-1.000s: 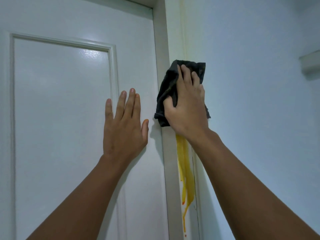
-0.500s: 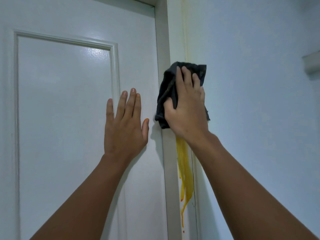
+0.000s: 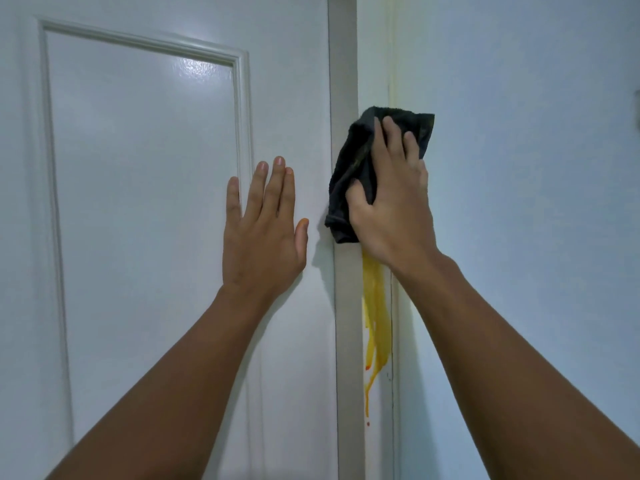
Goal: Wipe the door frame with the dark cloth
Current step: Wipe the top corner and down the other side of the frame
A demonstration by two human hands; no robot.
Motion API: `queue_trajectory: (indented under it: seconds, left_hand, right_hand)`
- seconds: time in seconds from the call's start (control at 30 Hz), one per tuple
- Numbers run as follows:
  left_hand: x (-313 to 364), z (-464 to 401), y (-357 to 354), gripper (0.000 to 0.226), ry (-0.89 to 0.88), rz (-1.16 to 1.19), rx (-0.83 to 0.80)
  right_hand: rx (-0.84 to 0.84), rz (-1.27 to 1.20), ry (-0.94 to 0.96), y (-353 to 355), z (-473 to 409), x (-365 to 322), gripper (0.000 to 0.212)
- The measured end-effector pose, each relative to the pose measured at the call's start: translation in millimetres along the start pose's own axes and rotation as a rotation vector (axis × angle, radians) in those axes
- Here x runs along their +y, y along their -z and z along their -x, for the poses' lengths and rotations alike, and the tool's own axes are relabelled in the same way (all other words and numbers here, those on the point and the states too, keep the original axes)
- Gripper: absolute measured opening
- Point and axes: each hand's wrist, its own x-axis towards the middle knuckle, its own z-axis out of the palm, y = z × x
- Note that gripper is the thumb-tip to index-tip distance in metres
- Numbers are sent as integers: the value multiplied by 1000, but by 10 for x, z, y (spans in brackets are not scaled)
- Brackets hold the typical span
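Note:
The dark cloth is pressed flat against the white door frame under my right hand, whose fingers spread over it. A yellow stain runs down the frame below the cloth, with thin drips and small orange specks at its lower end. A faint yellowish trace shows on the frame above the cloth. My left hand lies flat and empty on the white door, fingers up, just left of the frame's grey strip.
The door has a raised panel moulding on the left. A pale blue wall fills the right side. A small fixture shows at the right edge.
The cloth and my right hand have slid a little down the frame. My left hand stays flat on the door.

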Motion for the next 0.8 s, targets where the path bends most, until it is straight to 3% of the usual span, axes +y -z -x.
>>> queue_trajectory:
  seconds: [0.13,0.37,0.63,0.8]
  left_hand:
    - [37,122,-13,71,4,-6,-14]
    - [48,162,-11,71,5,-18,-16]
    - [80,345,-29,72,-4,12,-21]
    - [97,393,-34,71,6,6,-25]
  right_hand:
    - [-13,11,-17,-71,304,41,77]
    - [-12,58,-1,52,-454,-76,77]
    - [30,-38,-20,-161,599,63,77]
    - [49,1,-50,-153,370,10,78]
